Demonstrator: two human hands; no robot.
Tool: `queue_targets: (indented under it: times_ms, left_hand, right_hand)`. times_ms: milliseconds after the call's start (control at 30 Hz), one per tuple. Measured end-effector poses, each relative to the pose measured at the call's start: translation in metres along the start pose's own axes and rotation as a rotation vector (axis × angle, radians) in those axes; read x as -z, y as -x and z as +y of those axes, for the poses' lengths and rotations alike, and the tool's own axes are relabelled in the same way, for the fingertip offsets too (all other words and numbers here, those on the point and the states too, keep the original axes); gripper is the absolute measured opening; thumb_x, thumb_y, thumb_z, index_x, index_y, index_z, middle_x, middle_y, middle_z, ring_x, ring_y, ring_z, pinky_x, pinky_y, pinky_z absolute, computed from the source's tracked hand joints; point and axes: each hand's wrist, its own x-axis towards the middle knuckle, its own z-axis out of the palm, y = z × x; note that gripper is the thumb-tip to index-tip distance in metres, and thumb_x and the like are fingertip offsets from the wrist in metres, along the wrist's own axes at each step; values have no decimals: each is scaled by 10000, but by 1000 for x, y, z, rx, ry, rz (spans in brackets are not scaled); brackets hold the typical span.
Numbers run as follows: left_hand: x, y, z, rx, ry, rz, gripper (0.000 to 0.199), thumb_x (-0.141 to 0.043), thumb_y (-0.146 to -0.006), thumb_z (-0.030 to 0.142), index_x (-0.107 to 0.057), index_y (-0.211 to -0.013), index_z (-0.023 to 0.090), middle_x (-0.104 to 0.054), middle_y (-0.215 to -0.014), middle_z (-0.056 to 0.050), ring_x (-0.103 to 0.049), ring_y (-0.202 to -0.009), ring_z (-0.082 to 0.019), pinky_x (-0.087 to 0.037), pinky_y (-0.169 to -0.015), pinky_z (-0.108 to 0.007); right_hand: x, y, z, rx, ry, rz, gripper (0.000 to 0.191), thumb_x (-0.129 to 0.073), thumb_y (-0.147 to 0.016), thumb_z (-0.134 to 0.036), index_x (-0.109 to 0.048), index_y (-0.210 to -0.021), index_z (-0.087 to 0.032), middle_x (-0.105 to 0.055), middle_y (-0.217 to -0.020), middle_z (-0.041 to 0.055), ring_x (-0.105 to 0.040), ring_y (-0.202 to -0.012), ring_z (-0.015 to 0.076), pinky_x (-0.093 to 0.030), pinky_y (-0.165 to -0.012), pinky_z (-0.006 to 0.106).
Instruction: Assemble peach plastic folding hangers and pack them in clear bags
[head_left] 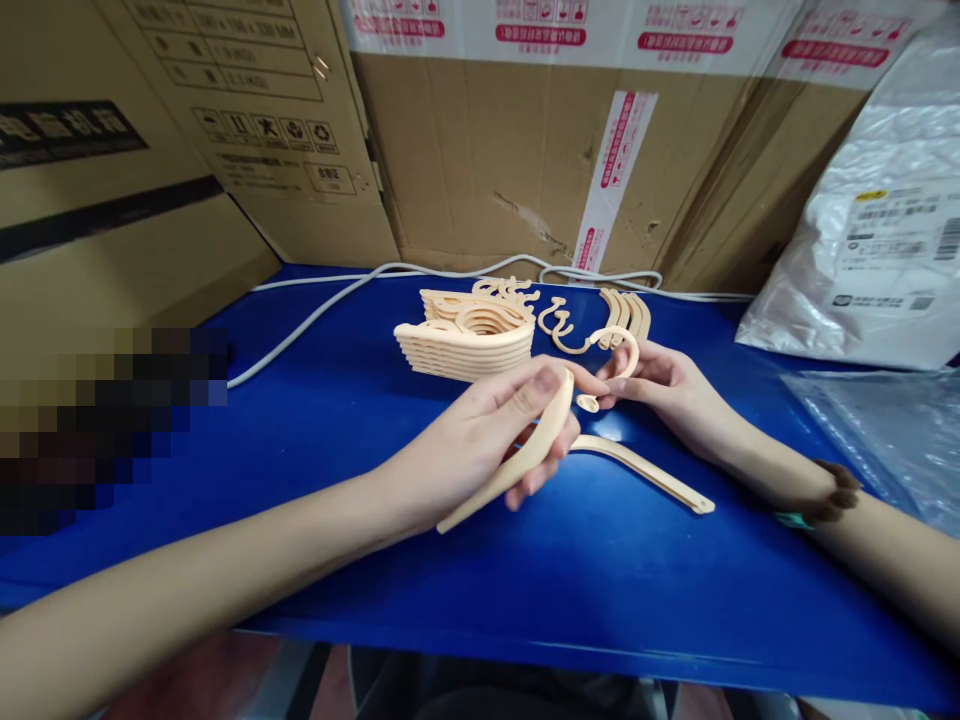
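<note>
My left hand (487, 420) is closed around a beige curved plastic hanger arm (525, 460), which slants down toward me. In my right hand (664, 380) a beige plastic hanger hook (628, 345) is pinched between thumb and fingers, its curve upward. The hook's small round base (588, 403) is close to the upper end of the held arm; I cannot tell whether they touch. Another hanger arm (660, 472) lies on the blue table below my right hand. Behind my left hand is a stack of beige hanger pieces (465, 350).
Loose hooks (555, 318) lie beside the stack, and several curved arms (634, 312) lie farther right. A white cable (315, 325) runs along the back of the blue table (337, 580). Cardboard boxes (480, 150) wall the back; a white plastic package (862, 250) stands at right.
</note>
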Motion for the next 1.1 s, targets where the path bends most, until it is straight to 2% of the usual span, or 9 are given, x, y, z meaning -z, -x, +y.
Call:
queue_targets:
  times_ms: [100,200,300,367,500,667,833,933,1100]
  left_hand:
    - [4,2,-4,-79,-321,36,393,-395,-1109,496,-654,-1181,210,-442,-649,70,-404,-502,-65,-334,-466,-180]
    - [7,2,-11,-174,-759,130,384,-401,-1093,450,-666,-1002,188,-470,-646,54,-434,-567,-91,-310,-548,-233]
    - [10,0,-21,-306,-1152,174,280,-462,-1012,366,-548,-810,192,-470,-614,51,-403,-528,-107,-230,-551,-275]
    - [12,-2,-27,-361,-1272,179,217,-443,-986,308,-501,-804,206,-480,-598,56,-413,-499,-115,-219,-545,-280]
    - [15,-3,-34,-378,-1372,151,236,-372,-1045,313,-519,-890,215,-656,-713,25,-588,-571,-146,-282,-547,-273]
    - [16,-5,-36,-364,-1513,159,279,-327,-1078,350,-550,-974,219,-735,-785,-4,-695,-645,-195,-309,-538,-288]
    - [13,-5,-34,-286,-1497,137,202,-352,-1041,335,-512,-996,222,-713,-745,15,-680,-586,-191,-278,-511,-282]
    - [12,-4,-33,-274,-1464,137,171,-354,-1015,311,-498,-1020,219,-696,-730,23,-659,-559,-183,-264,-506,-276]
    - [14,-3,-33,-256,-1445,119,191,-373,-1028,320,-536,-1017,221,-705,-773,24,-666,-620,-177,-274,-526,-269]
  right_hand:
    - [-3,2,-1,-22,-24,-18,333,-887,-747,-337,-595,-853,-216,-760,-850,1,-702,-699,136,-584,-735,284]
    - [-4,3,-1,-51,-35,-33,384,-890,-741,-346,-576,-923,-221,-762,-843,6,-698,-675,142,-576,-701,291]
    - [-2,3,0,-60,-45,-46,437,-892,-739,-339,-556,-996,-228,-754,-819,0,-703,-682,151,-565,-691,294]
    - [-1,3,0,-67,-45,-51,476,-884,-748,-336,-547,-1068,-233,-749,-812,-4,-699,-684,156,-559,-694,304]
    - [-1,3,-1,-70,-33,-59,550,-862,-771,-340,-536,-1200,-227,-736,-811,-10,-675,-677,148,-540,-689,307]
    - [0,4,-1,-60,-44,-71,502,-857,-787,-330,-548,-1169,-226,-736,-824,-10,-669,-683,138,-523,-678,292]
    - [-1,4,-2,-89,-62,-111,438,-877,-763,-333,-541,-1022,-224,-752,-834,7,-665,-660,134,-537,-657,285]
    - [-2,4,-3,-92,-77,-117,432,-878,-765,-312,-526,-999,-223,-756,-837,0,-665,-649,121,-536,-650,265]
    - [-4,5,0,-45,-110,-79,421,-890,-748,-289,-515,-923,-212,-750,-840,-3,-670,-664,119,-516,-631,247]
